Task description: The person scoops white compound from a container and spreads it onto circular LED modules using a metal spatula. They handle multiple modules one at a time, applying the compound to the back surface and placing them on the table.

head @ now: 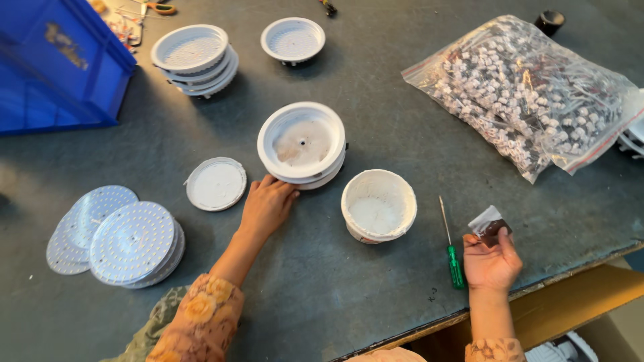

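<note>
Your right hand (492,263), nearest you by the table's front edge (429,326), pinches a small clear packet with something dark inside (490,226), lifted just above the surface; a green-handled screwdriver (452,251) lies just beside it. Your left hand (266,204) holds nothing, fingers resting against the white round housing (302,142) at mid-table. That housing looks bare inside, so fitting seems hardly begun; a white lid (216,183), a white tub (378,204), perforated discs (131,241), stacked housings (194,57) and a bag of small white parts (530,90) wait around it. Open tabletop lies between your hands; the right one sits close to the edge.
</note>
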